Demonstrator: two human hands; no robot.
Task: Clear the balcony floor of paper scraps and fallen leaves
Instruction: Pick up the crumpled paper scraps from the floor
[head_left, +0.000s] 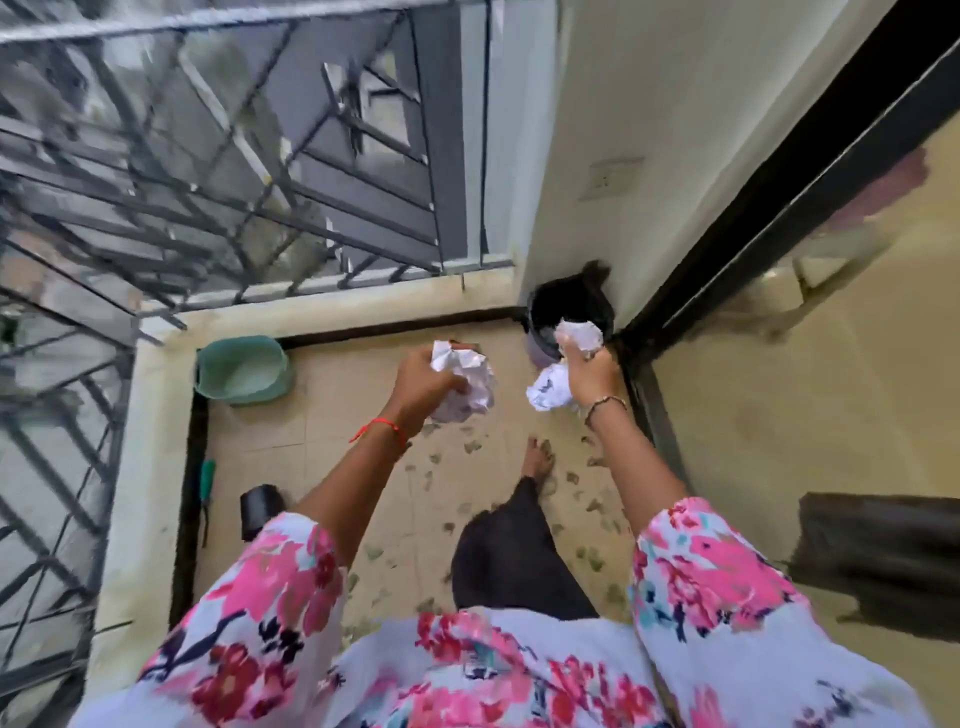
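**Both grips loaded with paper, held out toward the corner dustbin**

My left grip (426, 382) is clamped round one large crumpled paper ball (470, 384), fingers curled under it so that nothing drops. My right grip (589, 371) is clamped on two smaller pieces. The upper wad (579, 335) stands above the knuckles and the lower wad (548, 389) hangs beneath the hand.

I hold both arms out ahead because the black-lined dustbin (550, 306) stands in the far corner, against the wall and just beside the door frame. The upper wad overlaps the bin's rim in this view, but I cannot tell whether it is over the mouth. Filling both grips at once should, I judge, save a second walk.

Fallen leaves (470, 447) lie scattered over the tiled balcony floor (332, 415) around my bare foot (537, 460), not yet gathered. A green basin (241, 369) sits in the left corner, below the grille.
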